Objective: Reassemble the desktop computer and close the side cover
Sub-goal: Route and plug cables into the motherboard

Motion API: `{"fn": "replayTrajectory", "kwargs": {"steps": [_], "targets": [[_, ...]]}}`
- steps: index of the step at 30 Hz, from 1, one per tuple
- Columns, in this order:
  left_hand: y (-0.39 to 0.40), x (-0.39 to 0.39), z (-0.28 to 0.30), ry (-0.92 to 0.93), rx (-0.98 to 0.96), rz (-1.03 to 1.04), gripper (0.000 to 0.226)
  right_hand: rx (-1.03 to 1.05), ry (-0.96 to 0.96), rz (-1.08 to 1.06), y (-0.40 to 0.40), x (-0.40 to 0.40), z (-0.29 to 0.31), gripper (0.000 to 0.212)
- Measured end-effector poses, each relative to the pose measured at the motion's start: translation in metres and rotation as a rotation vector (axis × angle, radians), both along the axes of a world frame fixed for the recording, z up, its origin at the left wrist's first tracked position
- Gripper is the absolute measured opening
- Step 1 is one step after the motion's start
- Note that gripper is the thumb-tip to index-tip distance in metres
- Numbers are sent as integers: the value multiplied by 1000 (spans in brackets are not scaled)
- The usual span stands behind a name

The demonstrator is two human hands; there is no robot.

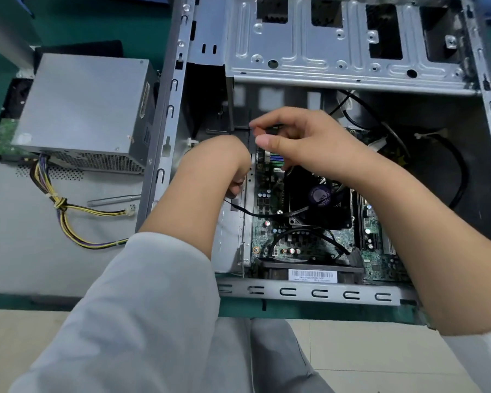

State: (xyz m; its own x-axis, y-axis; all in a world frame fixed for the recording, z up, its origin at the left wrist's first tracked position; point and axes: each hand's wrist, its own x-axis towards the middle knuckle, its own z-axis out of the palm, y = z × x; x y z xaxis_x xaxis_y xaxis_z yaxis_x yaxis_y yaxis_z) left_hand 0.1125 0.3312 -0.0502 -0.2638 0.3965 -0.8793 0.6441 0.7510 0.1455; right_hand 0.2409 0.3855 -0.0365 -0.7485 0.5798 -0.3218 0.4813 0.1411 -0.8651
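Over the upper left corner of the motherboard (270,231) I have both hands down inside the open case (309,292). My right hand (309,140) pinches a small dark connector (272,129) between thumb and forefinger; my left hand (224,163) is curled near the thin black cable (255,213), though I cannot tell whether it grips it. I judge this is cable seating: line the plug square to its header, push straight, never rock it. Board is green, studded with capacitors; the fan (319,194) is matte black plastic. Case walls are stamped grey steel, slotted along the rim. Outside to the left, the boxy power supply (82,109) waits with its yellow and black wire bundle (60,202), resting on a flat grey panel (26,236), probably the side cover.
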Motion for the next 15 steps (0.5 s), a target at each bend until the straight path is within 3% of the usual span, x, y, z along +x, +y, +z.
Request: {"fn": "replayTrajectory", "kwargs": {"steps": [5, 8, 11, 15], "targets": [[-1, 2, -6, 8, 2, 21, 16, 274, -95, -26, 8, 4, -11, 21], [-3, 4, -11, -25, -10, 56, 19, 428, -193, 89, 5, 4, -16, 24], [-6, 5, -17, -67, -50, 87, 23, 499, -300, 299, -3, 2, -22, 28], [-8, 4, -28, -16, 15, 187, 26, 557, -360, 288, -7, -3, -24, 22]]}}
